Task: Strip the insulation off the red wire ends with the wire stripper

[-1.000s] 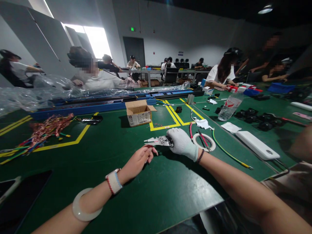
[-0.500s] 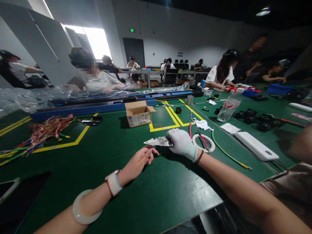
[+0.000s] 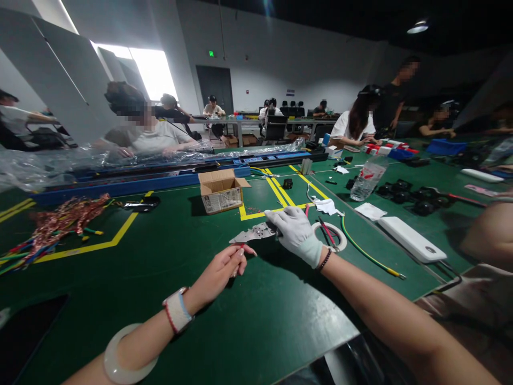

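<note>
Over the green table [image 3: 168,267], my gloved right hand [image 3: 294,232] is wrapped round the handles of a silver wire stripper [image 3: 254,233], whose pointed jaws face left. Just below those jaws is my bare left hand [image 3: 224,270], its fingers pinched on a small red wire [image 3: 242,246] that meets the tool near its tip. Most of the wire is hidden by the fingers. Behind my right wrist lies a roll of white tape [image 3: 340,237] with a red and black item across it.
An open cardboard box [image 3: 222,199] stands ahead. Stripped copper wires [image 3: 66,216] lie left. A bottle [image 3: 366,182], a white power bank [image 3: 414,239] and a green-yellow cable [image 3: 366,256] are right. Blue rails [image 3: 132,183] cross behind; a person [image 3: 148,131] sits beyond.
The whole view has shifted slightly. The wire stripper's jaws look more closed and lie over the red wire. Both hands keep their hold.
</note>
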Demonstrator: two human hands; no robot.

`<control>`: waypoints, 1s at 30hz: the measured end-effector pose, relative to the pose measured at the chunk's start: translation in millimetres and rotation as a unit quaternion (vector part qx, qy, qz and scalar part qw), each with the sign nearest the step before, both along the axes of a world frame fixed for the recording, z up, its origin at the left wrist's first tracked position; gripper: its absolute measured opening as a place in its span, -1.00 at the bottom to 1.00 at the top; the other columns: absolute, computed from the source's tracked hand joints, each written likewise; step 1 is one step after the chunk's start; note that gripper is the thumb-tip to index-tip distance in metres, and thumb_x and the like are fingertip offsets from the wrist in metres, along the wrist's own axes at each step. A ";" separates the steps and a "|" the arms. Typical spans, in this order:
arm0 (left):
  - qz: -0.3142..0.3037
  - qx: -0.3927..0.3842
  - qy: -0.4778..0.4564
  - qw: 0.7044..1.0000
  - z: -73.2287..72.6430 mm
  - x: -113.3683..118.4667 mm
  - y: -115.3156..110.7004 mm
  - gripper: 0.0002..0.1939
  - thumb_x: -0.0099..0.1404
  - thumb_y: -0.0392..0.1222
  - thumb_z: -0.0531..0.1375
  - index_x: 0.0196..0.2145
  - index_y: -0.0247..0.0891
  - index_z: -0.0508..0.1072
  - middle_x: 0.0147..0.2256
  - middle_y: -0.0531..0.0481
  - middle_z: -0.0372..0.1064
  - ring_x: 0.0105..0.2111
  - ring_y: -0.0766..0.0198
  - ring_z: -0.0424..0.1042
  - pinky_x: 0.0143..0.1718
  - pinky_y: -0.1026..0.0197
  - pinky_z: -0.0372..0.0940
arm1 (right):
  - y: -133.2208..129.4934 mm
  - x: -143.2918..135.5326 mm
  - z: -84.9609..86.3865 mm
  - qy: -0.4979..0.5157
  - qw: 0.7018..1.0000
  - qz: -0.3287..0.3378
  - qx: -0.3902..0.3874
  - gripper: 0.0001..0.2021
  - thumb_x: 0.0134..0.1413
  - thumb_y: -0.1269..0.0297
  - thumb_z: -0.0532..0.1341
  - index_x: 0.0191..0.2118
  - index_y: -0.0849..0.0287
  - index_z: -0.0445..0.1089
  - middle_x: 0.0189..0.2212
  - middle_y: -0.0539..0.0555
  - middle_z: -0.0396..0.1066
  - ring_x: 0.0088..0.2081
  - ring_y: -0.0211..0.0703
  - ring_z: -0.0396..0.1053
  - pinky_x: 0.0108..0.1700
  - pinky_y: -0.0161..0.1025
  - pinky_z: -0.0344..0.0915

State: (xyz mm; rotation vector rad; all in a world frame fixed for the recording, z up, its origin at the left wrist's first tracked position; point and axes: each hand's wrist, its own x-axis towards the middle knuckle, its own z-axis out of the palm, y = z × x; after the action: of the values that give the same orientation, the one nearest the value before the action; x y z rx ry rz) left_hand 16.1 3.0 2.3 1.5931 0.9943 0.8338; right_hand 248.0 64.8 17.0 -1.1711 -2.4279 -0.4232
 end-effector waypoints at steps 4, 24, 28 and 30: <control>0.012 -0.019 -0.022 0.999 -3.1 1.2 2.3 -0.63 0.39 0.05 -0.01 -0.12 -0.29 0.37 -0.55 0.13 0.17 -0.58 0.37 0.08 -0.54 0.31 0.03 | 2.4 -1.8 2.7 0.000 1.000 -0.021 -0.021 -0.61 0.09 0.49 0.10 0.07 0.22 0.30 -0.14 0.19 0.44 -0.19 0.02 0.26 -0.14 -0.08 0.17; 0.006 -0.069 -0.111 0.991 -8.7 2.0 3.2 -0.65 0.35 0.08 0.05 -0.21 -0.28 0.35 -0.60 0.19 0.09 -0.60 0.40 0.02 -0.52 0.31 -0.01 | 10.4 0.5 -7.6 -0.020 0.993 0.050 -0.104 -0.58 0.12 0.55 0.08 0.12 0.25 0.26 0.06 0.24 0.33 -0.02 -0.10 0.38 -0.03 -0.22 0.31; 0.002 -0.071 -0.104 0.992 -6.8 0.9 3.4 -0.62 0.34 0.11 0.05 -0.20 -0.29 0.35 -0.59 0.18 0.10 -0.60 0.40 0.02 -0.54 0.32 -0.02 | 8.8 0.5 -7.8 -0.022 0.994 0.028 -0.104 -0.55 0.10 0.54 0.09 0.13 0.21 0.26 0.09 0.22 0.33 -0.06 -0.09 0.41 -0.06 -0.23 0.32; 0.000 -0.074 -0.106 0.992 -6.9 1.0 3.5 -0.62 0.35 0.10 0.05 -0.18 -0.30 0.36 -0.59 0.18 0.10 -0.60 0.41 0.02 -0.54 0.32 -0.01 | 9.9 1.0 -10.9 -0.001 0.994 0.033 -0.107 -0.55 0.09 0.54 0.10 0.13 0.19 0.27 0.09 0.20 0.33 -0.06 -0.09 0.42 -0.06 -0.24 0.32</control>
State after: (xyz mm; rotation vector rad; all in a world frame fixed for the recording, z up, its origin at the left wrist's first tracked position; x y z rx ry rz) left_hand 17.1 6.5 -4.6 1.3486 0.8822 0.8897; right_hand 249.0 74.7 6.1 -1.1708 -2.5560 -0.1455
